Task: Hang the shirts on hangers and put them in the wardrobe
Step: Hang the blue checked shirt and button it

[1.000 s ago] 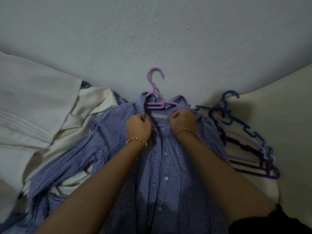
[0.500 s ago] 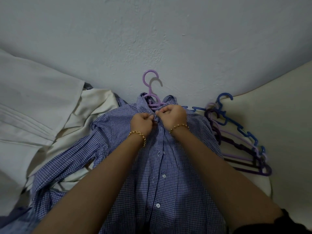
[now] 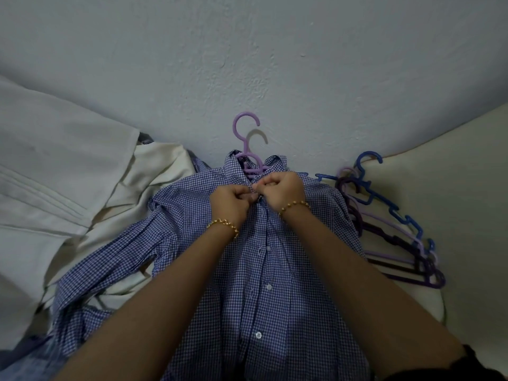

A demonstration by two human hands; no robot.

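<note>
On the far left, a large white cloth (image 3: pixel 55 193) lies in folds. Just beside it lies a cream shirt (image 3: pixel 156 174), partly under the sleeve of a blue checked shirt (image 3: pixel 275 284). The checked shirt lies flat in the middle, front side up. Its collar is near the pale wall (image 3: pixel 247 50), and a row of white buttons runs down toward the person. A lilac hanger (image 3: pixel 245 138) sits inside the collar. Only its hook and neck show, and the hook stands in front of the wall.

The left hand (image 3: pixel 229 202) is at the top of the shirt front, just below the collar. Its grip is clenched on one edge of the cloth there and pinches it. The right hand (image 3: pixel 280 187) touches the left hand, and its grip pinches the other edge at the same place. The fingers hide the top button, so I cannot tell if it is fastened. Each wrist carries a gold bracelet (image 3: pixel 224 225).

To the right, a pile of hangers (image 3: pixel 390 224), blue, lilac and dark purple, lies on a cream surface (image 3: pixel 467 202), just beside the shoulder of the checked shirt.
</note>
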